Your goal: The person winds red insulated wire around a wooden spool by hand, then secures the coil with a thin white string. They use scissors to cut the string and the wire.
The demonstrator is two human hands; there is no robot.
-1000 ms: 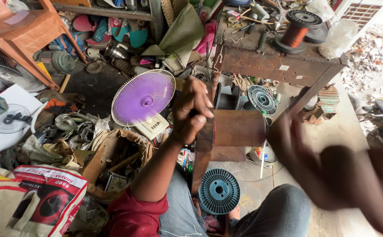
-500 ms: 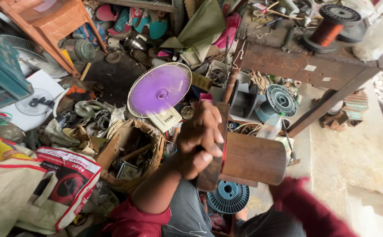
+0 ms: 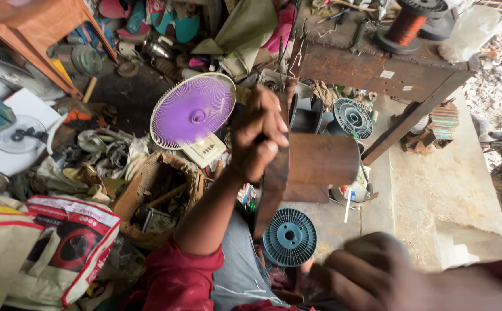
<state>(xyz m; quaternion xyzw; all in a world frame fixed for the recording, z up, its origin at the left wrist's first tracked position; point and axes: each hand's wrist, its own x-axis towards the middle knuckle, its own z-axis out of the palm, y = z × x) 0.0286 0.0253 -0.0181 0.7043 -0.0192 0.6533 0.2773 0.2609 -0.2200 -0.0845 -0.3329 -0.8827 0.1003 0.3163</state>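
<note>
Left hand (image 3: 258,135) gripping, fingers curled tight, the top of a rusty brown upright metal frame (image 3: 274,190), with a brown cylindrical drum (image 3: 324,159) sticking out sideways just right of the knuckles. Right hand (image 3: 371,275) blurring low in the foreground, near the camera and well apart from the frame; impossible telling whether closed or holding anything. Lying on the floor below the drum, a blue-grey plastic spool (image 3: 289,236), seen flange-on. Standing just left of the gripping hand, a small fan with a purple blade disc behind a white wire guard (image 3: 193,110), resting on a cream base. Sitting nearby to the left, an open cardboard box of scrap parts (image 3: 156,193). Rising behind, a dark rusty metal desk (image 3: 377,69) carrying a reel of copper wire (image 3: 407,24). Showing between the desk and the drum, a second dark ribbed spool (image 3: 352,117). Leaning at lower left, a red and white printed sack (image 3: 72,242).
</note>
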